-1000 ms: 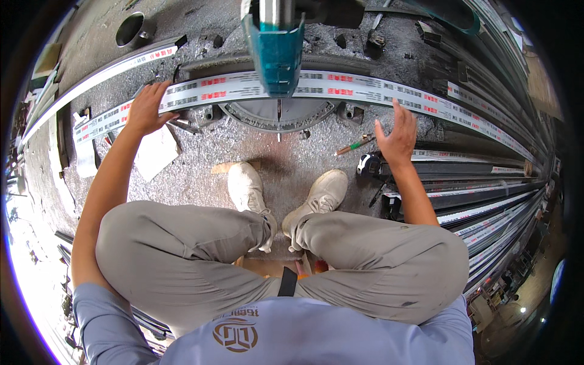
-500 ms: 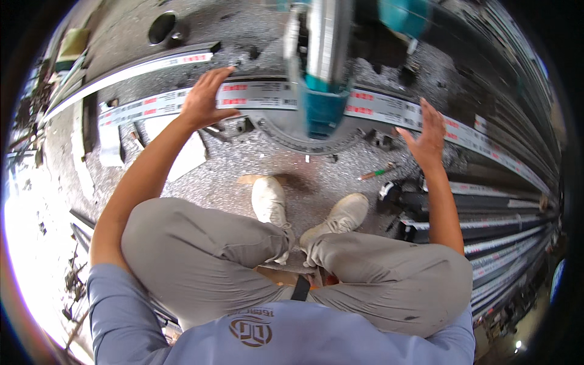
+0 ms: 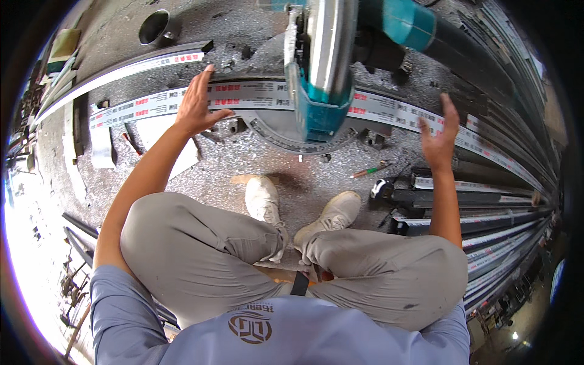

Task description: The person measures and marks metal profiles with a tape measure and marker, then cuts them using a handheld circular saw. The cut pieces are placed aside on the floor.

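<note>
A long metal profile [image 3: 255, 95] covered in printed white-and-red film lies across the round base [image 3: 277, 131] of a teal miter saw [image 3: 325, 109]. The saw's head hangs over the middle of the profile and hides that stretch of it. My left hand [image 3: 194, 109] lies over the profile left of the saw, fingers stretched and thumb apart. On the other side, my right hand [image 3: 441, 134] is open at the profile, thumb and fingers spread around its width. Whether its fingers touch the profile I cannot tell.
Another film-covered profile [image 3: 140, 68] lies beyond on the left, near a metal cup [image 3: 155, 28]. A tape measure [image 3: 382, 188] and a green pen-like tool [image 3: 368, 171] lie on the floor. Stacked profiles [image 3: 499, 240] fill the right side. My shoes [image 3: 328, 216] are close by.
My right hand has shifted right along the profile, away from the saw. My left hand stays on the profile in nearly the same place. The whole view has shifted slightly.
</note>
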The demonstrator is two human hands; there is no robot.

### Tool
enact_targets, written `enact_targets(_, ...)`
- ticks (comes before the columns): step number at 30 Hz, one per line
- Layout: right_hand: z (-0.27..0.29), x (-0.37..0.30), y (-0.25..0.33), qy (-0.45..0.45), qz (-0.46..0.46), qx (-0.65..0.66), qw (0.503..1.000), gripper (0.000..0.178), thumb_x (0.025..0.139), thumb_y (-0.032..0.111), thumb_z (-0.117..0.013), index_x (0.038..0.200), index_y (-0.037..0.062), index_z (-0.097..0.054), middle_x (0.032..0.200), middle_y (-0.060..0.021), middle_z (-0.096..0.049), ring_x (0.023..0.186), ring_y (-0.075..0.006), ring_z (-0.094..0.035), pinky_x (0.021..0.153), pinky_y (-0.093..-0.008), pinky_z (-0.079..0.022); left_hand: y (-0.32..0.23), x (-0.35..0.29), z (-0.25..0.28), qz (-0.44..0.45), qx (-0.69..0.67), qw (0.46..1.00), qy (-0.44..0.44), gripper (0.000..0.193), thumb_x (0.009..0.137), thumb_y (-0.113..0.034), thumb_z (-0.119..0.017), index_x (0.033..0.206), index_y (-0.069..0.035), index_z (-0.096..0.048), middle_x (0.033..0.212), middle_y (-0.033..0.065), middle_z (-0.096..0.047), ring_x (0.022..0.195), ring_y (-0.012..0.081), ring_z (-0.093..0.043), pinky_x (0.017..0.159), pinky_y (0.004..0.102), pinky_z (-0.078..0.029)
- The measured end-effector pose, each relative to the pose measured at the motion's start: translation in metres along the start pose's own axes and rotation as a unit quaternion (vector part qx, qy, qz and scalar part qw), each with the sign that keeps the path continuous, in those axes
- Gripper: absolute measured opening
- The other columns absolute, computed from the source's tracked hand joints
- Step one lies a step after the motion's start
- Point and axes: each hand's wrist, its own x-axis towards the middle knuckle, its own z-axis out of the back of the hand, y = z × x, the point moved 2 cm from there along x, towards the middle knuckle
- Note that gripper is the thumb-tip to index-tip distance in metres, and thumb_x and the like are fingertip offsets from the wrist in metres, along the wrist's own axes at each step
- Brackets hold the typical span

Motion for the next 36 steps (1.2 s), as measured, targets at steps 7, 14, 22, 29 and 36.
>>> enact_targets(7,0.152,0.131,0.101,-0.129,0.206,0.154,0.958,0.044,0.105,0.026,-0.057,0.141,0.0011,-0.056,0.132,-0.0144,-0.063,0.11,-0.0249,-0.064,0.103,-0.0371,-0.047,0.009,0.008,-0.002,0.011,0.103,0.994,0.036,0.128,0.064,-0.087,-0.074,0.149,0.003,-0.04,0.138,0.0233,-0.053,0.133,0.0382,-0.047,0.12,0.0501,-0.03)
enact_targets(14,0.127,0.196,0.206,0.355,0.125,-0.09,0.922,0.054,0.087,0.029,-0.078,0.133,0.0057,-0.063,0.124,-0.0157,-0.069,0.112,-0.0306,-0.066,0.103,-0.0376,-0.047,0.024,0.007,0.005,-0.021,0.122,0.991,0.044,0.119,0.068,-0.086,-0.071,0.143,0.003,-0.048,0.14,0.0208,-0.053,0.127,0.0368,-0.05,0.111,0.0489,-0.037)
enact_targets(22,0.108,0.205,0.217,0.447,0.058,-0.054,0.891,0.036,0.081,0.025,-0.08,0.106,0.0021,-0.07,0.089,-0.004,-0.066,0.085,-0.0163,-0.061,0.085,-0.0333,-0.047,0.042,0.008,-0.013,-0.072,0.137,0.987,-0.03,0.118,0.07,-0.093,-0.062,0.141,0.0,-0.051,0.131,0.0155,-0.056,0.123,0.0328,-0.052,0.105,0.0493,-0.042)
enact_targets(29,0.102,0.137,0.226,0.401,0.053,0.01,0.915,0.026,0.08,0.013,-0.075,0.1,-0.0002,-0.066,0.077,-0.0087,-0.061,0.073,-0.0152,-0.057,0.074,-0.0336,-0.05,0.052,0.02,-0.01,-0.082,0.134,0.987,0.026,0.101,0.066,-0.086,-0.065,0.133,-0.01,-0.062,0.12,0.0196,-0.062,0.115,0.0381,-0.057,0.097,0.0582,-0.041)
enact_targets(36,0.081,0.071,0.232,0.331,0.118,-0.026,0.936,0.032,0.07,0.012,-0.076,0.097,0.0026,-0.063,0.087,-0.0208,-0.065,0.081,-0.046,-0.064,0.072,-0.0462,-0.053,0.039,0.005,-0.033,-0.122,0.085,0.976,-0.16,0.103,0.065,-0.087,-0.067,0.12,-0.001,-0.061,0.11,0.0168,-0.062,0.111,0.0356,-0.058,0.112,0.0613,-0.032)
